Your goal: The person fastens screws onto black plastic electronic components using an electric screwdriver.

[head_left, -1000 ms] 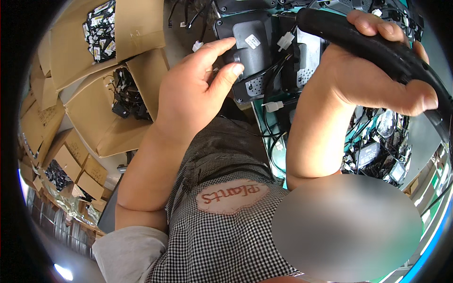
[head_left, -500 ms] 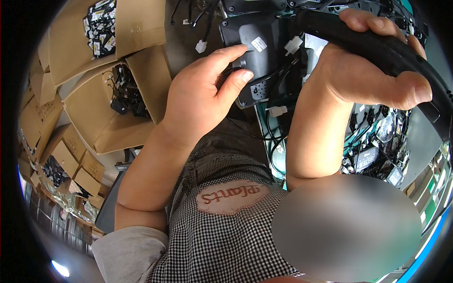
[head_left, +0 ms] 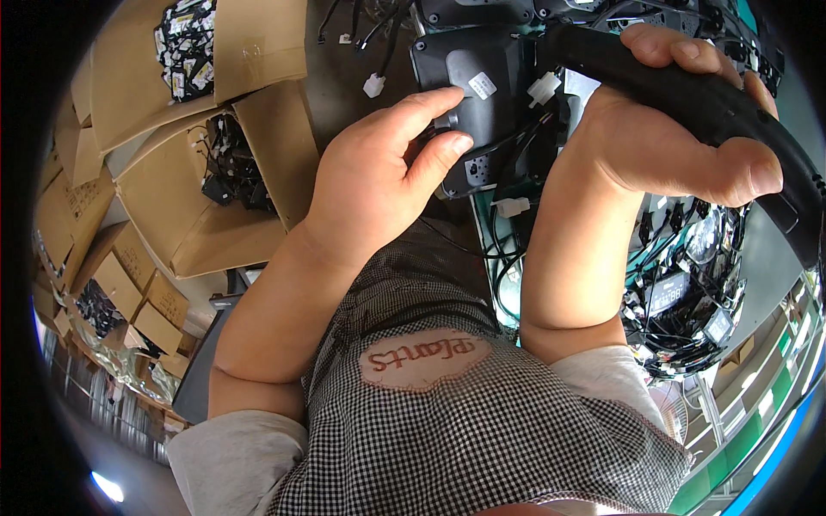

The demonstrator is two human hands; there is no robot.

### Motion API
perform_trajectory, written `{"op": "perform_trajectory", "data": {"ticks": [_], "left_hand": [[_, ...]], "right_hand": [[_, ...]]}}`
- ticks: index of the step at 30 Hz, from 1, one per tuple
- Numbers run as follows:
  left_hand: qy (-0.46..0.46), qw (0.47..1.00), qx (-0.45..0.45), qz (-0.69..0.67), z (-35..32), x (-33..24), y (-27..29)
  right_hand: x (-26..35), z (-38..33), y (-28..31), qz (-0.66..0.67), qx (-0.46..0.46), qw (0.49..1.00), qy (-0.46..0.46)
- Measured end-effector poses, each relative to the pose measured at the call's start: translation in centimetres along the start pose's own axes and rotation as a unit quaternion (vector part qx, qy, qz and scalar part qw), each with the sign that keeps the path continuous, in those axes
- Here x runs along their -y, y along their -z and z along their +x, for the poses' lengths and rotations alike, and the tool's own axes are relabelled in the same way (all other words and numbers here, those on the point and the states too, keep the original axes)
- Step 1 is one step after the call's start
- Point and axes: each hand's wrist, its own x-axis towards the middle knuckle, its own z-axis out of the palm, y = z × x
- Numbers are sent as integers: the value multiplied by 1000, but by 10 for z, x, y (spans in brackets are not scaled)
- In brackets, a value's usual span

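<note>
Thumb and index finger of my left hand [head_left: 370, 168] close around the left edge of a black plastic housing [head_left: 495, 107] with a small white label. A short cylindrical part sits between those fingertips; my other left fingers are hidden. My right hand [head_left: 667, 150] is wrapped around a thick black electric screwdriver [head_left: 705, 103], held slanting above the worktop. Its narrower end lies over the housing's right side, and the tip cannot be made out. Black cables with a white connector [head_left: 544, 88] cross the housing, and another white connector [head_left: 512, 207] hangs near its lower edge.
Open cardboard boxes stand at my left, one with black cabled parts [head_left: 232, 163], another with many small labelled parts [head_left: 185, 52]. Wired units with displays [head_left: 675, 292] crowd the right side. More black housings [head_left: 473, 10] lie beyond. A loose white connector [head_left: 373, 84] hangs near the far edge.
My left hand and the housing sit slightly farther right and lower in the picture. Both hands keep their holds. My right sleeve now shows where a grey blur was.
</note>
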Motion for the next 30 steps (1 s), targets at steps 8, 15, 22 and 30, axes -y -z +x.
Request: {"op": "perform_trajectory", "data": {"ticks": [8,15,22,30], "left_hand": [[1,997,30,66,-1,1,-4],[50,997,65,5,-1,2,-10],[-23,998,31,59,3,6,-14],[-77,984,-13,160,6,16,-19]], "right_hand": [[16,-10,-40,-263,38,964,15],[12,-8,-46,-311,73,947,30],[9,-8,-41,-243,97,965,17],[-5,-5,-7,-69,51,996,38]]}}
